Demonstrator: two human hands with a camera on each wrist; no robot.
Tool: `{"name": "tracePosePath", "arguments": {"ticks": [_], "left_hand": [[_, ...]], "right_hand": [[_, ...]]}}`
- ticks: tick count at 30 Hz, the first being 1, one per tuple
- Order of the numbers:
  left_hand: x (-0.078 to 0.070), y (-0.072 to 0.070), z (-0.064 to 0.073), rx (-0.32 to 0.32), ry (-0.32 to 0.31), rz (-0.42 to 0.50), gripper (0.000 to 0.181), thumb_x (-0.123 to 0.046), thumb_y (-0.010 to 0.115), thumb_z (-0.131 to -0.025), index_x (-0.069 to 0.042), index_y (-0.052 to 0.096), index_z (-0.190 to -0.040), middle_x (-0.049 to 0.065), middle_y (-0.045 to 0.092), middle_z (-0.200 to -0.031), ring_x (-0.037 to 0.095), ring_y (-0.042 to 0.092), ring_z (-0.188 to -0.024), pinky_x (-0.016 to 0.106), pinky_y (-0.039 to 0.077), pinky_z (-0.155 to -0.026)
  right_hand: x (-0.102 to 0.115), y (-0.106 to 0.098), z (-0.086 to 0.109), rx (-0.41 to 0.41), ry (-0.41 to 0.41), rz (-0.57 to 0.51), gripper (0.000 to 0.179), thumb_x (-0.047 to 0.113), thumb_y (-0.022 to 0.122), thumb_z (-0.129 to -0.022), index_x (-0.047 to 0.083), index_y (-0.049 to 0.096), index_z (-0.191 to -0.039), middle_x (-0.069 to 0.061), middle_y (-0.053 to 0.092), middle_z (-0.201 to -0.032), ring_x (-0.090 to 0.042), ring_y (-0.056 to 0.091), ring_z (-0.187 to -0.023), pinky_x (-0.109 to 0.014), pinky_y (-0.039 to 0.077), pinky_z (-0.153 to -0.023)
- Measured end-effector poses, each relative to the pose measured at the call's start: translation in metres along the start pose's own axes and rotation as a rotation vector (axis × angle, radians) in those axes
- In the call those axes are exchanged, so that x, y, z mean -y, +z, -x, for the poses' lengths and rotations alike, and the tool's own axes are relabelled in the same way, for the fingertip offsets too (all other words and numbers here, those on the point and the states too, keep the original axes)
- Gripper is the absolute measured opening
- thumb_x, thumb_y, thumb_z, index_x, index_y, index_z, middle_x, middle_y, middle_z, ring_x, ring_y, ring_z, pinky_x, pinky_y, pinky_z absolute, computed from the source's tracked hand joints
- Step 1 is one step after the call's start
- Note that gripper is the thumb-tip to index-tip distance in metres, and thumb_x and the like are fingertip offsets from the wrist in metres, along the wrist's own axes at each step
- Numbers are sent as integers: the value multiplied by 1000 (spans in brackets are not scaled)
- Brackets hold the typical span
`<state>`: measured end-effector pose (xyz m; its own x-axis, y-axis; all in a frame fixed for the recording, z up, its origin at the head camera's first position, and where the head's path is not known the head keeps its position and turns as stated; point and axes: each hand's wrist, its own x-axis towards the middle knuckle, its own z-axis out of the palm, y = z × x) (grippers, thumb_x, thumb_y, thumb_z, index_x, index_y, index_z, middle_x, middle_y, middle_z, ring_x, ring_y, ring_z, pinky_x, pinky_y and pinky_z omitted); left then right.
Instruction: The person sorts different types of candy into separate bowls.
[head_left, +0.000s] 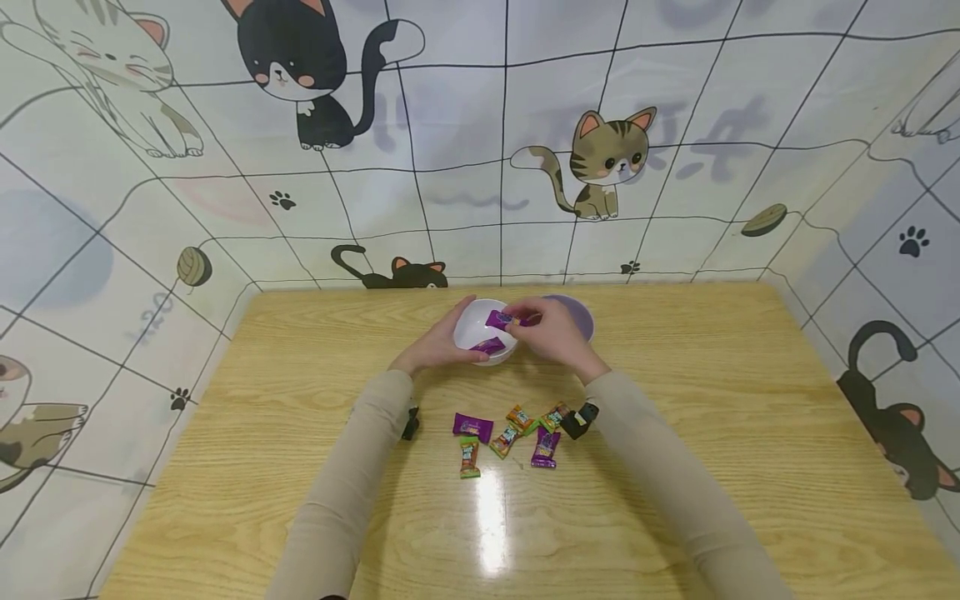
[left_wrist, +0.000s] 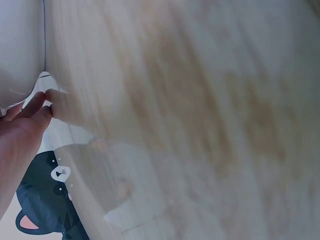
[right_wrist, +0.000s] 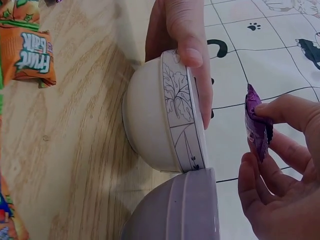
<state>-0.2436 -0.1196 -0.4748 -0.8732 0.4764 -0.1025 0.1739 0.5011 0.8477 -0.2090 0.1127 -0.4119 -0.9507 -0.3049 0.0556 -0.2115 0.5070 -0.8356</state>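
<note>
A white bowl (head_left: 470,323) with a leaf pattern round its rim stands at the back of the table. My left hand (head_left: 441,343) grips its left side, the thumb at the rim. Over the bowl, my right hand (head_left: 553,332) pinches a purple candy packet (right_wrist: 257,125) between thumb and fingers. Another purple candy packet (head_left: 489,346) lies inside the white bowl. A lilac bowl (head_left: 580,314) stands directly to its right, partly hidden behind my right hand. In the left wrist view only part of the left hand (left_wrist: 25,125) and the bowl's side show.
Nearer me on the wooden table (head_left: 300,358) lie several orange-and-green candy packets (head_left: 506,440), a purple packet (head_left: 473,427) and another purple packet (head_left: 545,448). A cat-patterned cloth (head_left: 465,192) stands upright behind the table and along its sides.
</note>
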Motion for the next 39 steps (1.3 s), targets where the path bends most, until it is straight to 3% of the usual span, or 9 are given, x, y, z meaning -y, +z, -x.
{"name": "tracePosePath", "arguments": {"ticks": [9,16,24,39], "left_hand": [[0,0,0,3,-3,-20,109,-30,84,-76,-20,11,-156,13,24,-155,32,33,-134,50,32,-106],[1,-2,1,4,7,-19,113,-31,85,-74,-20,9,-157,13,22,-156,31,30,-137,49,27,-109],[-2,0,2,5,-2,13,112,-25,85,-75,-19,8,-157,16,25,-154,32,31,-136,48,26,-110],[-1,0,3,0,6,20,113,-23,86,-74,-19,9,-156,14,29,-152,31,35,-133,48,28,-109]], "right_hand": [[3,6,-12,10,4,-12,27,19,68,-90,9,68,-116,-7,65,-112,-24,57,-99,-39,48,-86],[-1,10,-16,23,-29,-60,35,13,67,-91,-1,62,-123,-15,62,-120,-33,53,-112,-44,40,-98],[-8,4,-4,-19,24,-65,30,13,68,-90,0,65,-117,-12,63,-115,-30,56,-109,-40,43,-97],[-19,4,30,4,-107,-128,22,0,67,-87,-7,66,-108,-19,66,-105,-30,59,-98,-43,49,-86]]}}
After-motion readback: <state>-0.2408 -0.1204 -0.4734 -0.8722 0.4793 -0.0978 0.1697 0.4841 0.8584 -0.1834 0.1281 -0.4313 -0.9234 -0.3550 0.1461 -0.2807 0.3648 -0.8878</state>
